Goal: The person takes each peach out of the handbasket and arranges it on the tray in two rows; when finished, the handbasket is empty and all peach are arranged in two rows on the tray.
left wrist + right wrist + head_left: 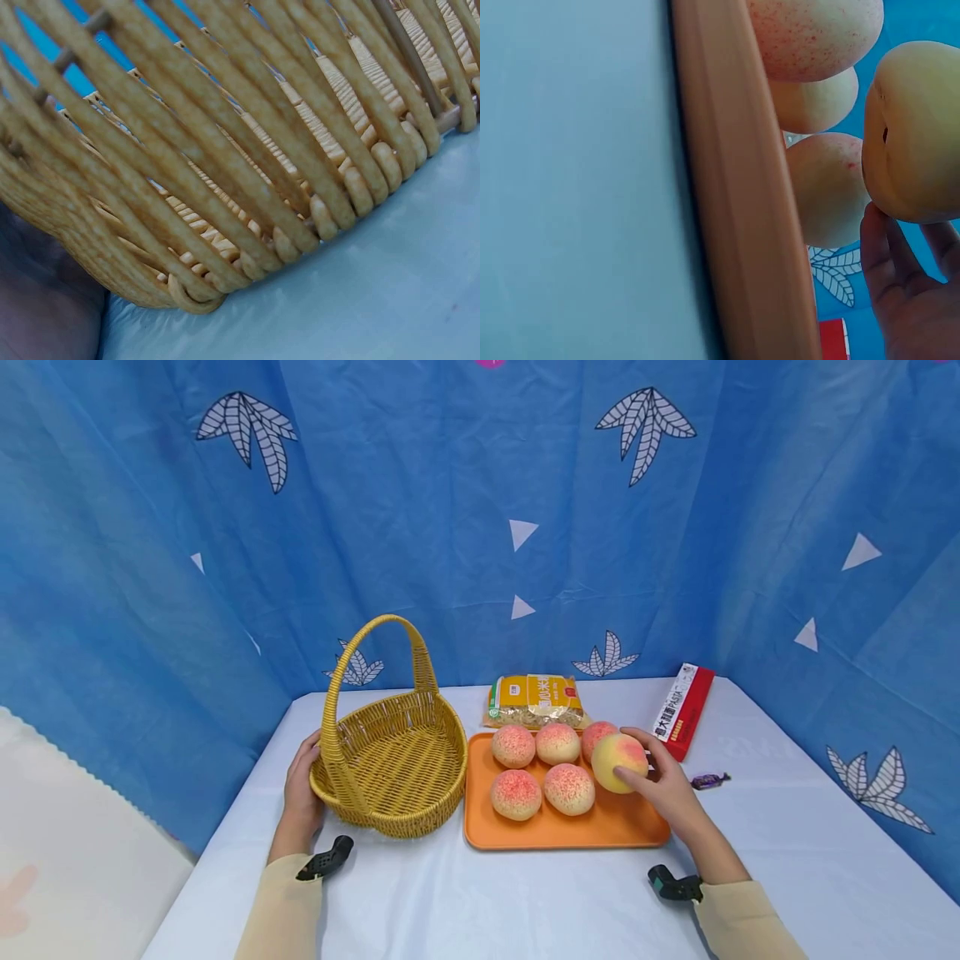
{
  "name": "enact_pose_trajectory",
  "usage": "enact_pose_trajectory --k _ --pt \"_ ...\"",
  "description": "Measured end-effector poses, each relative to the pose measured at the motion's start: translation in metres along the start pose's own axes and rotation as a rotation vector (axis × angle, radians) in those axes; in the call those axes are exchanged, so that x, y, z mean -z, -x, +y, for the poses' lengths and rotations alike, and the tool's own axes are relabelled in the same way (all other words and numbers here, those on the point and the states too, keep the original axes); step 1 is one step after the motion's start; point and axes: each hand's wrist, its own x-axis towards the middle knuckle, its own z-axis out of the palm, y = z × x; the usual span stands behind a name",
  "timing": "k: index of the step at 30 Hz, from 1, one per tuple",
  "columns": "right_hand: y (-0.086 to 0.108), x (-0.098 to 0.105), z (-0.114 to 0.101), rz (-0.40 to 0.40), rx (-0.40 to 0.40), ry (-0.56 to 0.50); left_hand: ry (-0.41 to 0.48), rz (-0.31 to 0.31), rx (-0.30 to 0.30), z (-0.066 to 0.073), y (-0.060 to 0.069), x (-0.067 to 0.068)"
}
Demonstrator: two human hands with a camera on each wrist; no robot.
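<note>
A yellow peach (pixel 617 763) with a pink blush is pinched between the thumb and fingers of my right hand (pixel 662 781), above the right part of an orange tray (pixel 555 837). In the right wrist view, the held peach (pixel 919 131) shows a dent, and fingertips touch its underside. Several pink-speckled peaches (pixel 516 794) lie on the tray. Left of it stands a woven basket (pixel 401 764) with a tall handle; no fruit is inside. My left hand (pixel 302 785) rests against the basket's left outer side. The left wrist view shows the wickerwork (pixel 240 150) close up, with the palm partly visible.
Behind the tray lies a yellow bag of pasta (pixel 536 697). A red and white pasta box (pixel 684 712) lies at the back right, near a purple-wrapped candy (pixel 709 781). The white table (pixel 480 910) meets a blue curtain (pixel 480 527) at the back.
</note>
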Motion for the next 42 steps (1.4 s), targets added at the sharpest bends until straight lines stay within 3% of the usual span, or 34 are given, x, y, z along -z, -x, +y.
enact_pose_trajectory --k 22,34,42 --pt "-0.001 0.003 0.004 -0.029 -0.04 0.084 0.013 0.004 0.024 0.001 -0.001 -0.001" --pt "-0.002 0.004 0.014 -0.062 0.007 0.134 -0.005 -0.007 -0.001 0.0 -0.001 0.001" --pt "-0.002 0.006 0.021 -0.093 -0.036 0.158 0.007 -0.006 0.0 -0.001 -0.001 0.002"
